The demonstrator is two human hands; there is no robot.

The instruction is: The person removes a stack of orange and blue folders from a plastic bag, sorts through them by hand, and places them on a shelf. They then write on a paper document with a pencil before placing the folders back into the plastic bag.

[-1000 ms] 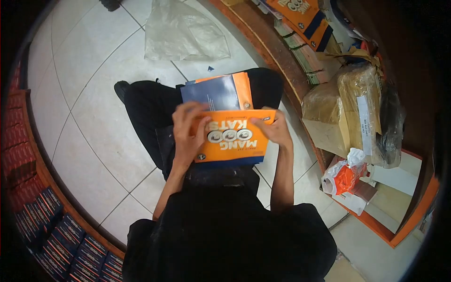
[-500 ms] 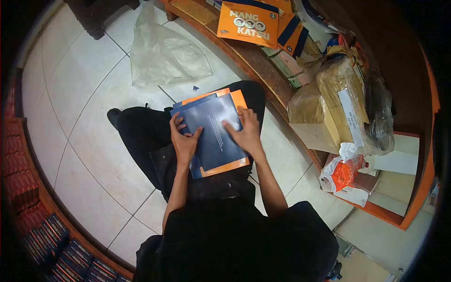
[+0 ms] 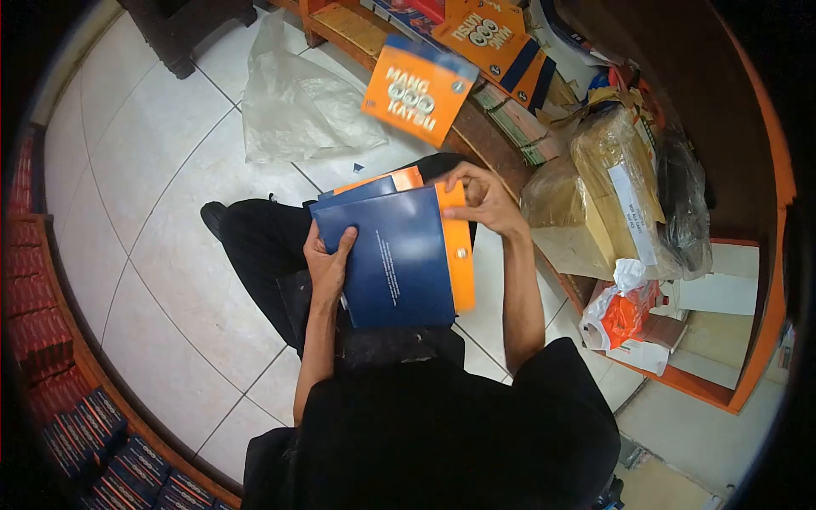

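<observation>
Across my lap lies a small stack of navy-and-orange printed sheets [image 3: 391, 263], its top navy face carrying small white text. My left hand [image 3: 327, 263] grips the stack's left edge, thumb on top and fingers mostly hidden beneath. At the upper right corner, my right hand [image 3: 486, 204] pinches the orange strip [image 3: 459, 263] showing along the right side; its fingertips are partly hidden. Beyond the stack, a blurred orange printed piece [image 3: 416, 93] lettered "MANG KATSU" is tilted off the shelf edge, with no hand touching it.
A wooden shelf [image 3: 476, 140] on the right holds more orange printed pieces [image 3: 489, 42], a taped carton [image 3: 608, 183] and a red-and-white plastic bag [image 3: 623, 319]. A translucent plastic bag [image 3: 297, 110] lies on the tiled floor. Several small boxes [image 3: 85, 429] line the left shelf.
The orange lettered piece has slid off the shelf pile toward me and tilted. My right hand has moved from the sheet's face to its upper right corner, and the sheets have shifted.
</observation>
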